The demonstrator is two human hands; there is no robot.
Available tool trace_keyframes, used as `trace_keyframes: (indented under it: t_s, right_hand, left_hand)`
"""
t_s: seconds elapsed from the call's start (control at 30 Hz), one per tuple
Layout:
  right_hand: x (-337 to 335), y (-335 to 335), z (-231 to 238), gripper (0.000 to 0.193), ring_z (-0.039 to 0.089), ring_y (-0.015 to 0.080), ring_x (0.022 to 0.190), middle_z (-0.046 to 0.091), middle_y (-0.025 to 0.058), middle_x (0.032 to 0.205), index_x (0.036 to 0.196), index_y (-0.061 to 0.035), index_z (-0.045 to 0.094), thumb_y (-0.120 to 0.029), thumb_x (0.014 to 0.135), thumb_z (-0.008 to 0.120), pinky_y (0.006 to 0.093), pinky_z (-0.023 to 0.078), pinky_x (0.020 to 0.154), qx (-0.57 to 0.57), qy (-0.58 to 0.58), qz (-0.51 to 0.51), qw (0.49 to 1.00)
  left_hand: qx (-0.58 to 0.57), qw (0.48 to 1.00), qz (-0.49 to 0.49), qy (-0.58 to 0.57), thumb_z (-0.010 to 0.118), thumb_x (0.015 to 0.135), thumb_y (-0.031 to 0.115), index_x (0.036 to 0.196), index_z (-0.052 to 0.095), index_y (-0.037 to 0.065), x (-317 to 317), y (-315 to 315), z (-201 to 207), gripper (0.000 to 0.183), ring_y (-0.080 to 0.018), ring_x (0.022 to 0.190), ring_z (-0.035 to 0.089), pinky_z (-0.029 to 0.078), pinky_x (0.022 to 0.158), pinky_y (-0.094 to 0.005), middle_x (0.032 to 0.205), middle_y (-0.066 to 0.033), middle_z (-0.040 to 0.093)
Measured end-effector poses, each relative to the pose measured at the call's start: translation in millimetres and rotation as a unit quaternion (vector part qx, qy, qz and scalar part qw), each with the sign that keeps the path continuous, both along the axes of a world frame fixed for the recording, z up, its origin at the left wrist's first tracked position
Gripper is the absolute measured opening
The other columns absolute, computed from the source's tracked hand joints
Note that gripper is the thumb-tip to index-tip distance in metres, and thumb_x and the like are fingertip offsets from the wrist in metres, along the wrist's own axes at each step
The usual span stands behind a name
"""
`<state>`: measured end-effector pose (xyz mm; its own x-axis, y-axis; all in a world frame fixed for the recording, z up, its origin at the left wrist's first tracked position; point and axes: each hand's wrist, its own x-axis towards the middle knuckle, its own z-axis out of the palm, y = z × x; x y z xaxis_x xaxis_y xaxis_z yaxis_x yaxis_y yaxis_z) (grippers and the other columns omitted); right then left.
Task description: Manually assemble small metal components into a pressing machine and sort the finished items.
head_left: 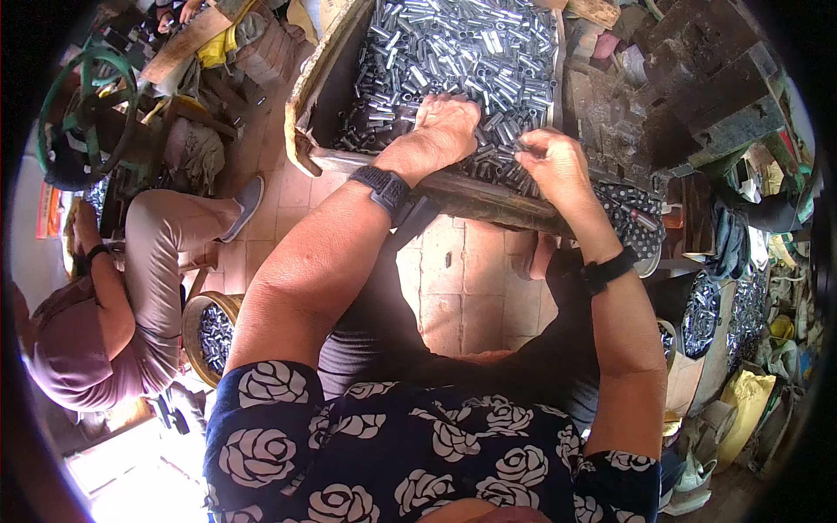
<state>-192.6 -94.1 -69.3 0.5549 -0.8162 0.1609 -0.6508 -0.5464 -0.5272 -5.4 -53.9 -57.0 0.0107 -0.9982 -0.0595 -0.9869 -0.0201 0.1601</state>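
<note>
A wooden tray (305, 105) in front of me holds a heap of short, shiny metal tubes (462, 44). My left hand (446, 125) rests on the heap near the tray's front, fingers curled under and closed. Whatever it may grip is hidden beneath the knuckles. To its right, my right hand (558, 166) is over the tray's front right corner, thumb and fingers pinched together. A small metal tube appears to be at those fingertips, partly covered by them. More tubes lie between the two hands.
At the left sits another person (157, 261) near a green handwheel (87, 113). A round tub (209, 336) of small metal pieces stands by my left arm. Dark, heavy blocks (706, 96) are at the right, with more metal pieces (702, 314) and a yellow sack (745, 418) below.
</note>
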Motion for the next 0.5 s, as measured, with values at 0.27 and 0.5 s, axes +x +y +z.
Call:
trace_keyframes:
  t_s: [0.27,0.5]
  right_hand:
    - [-6,-6,-11,0.029,0.059,0.0131,0.070,0.063,0.0085,0.080,0.093,0.0015,0.061,-0.006,0.067,0.073,0.0253,0.048,0.065,0.151,-0.243,-0.007,0.958]
    - [1,6,3,0.034,0.051,0.0042,0.065,0.058,0.0002,0.071,0.101,0.0002,0.060,-0.002,0.068,0.071,0.0186,0.043,0.056,0.216,-0.256,0.028,0.942]
  left_hand:
    - [0.019,0.999,-0.004,0.028,0.055,0.073,0.013,0.085,0.060,0.002,4,-1,3,0.017,-0.0307,0.095,0.057,0.042,0.085,-0.0407,0.093,-0.0166,0.061]
    - [-0.010,0.998,-0.017,0.054,0.053,0.066,0.005,0.082,0.060,0.004,6,1,2,0.017,-0.0319,0.091,0.058,0.042,0.082,-0.0418,0.089,-0.0162,0.062]
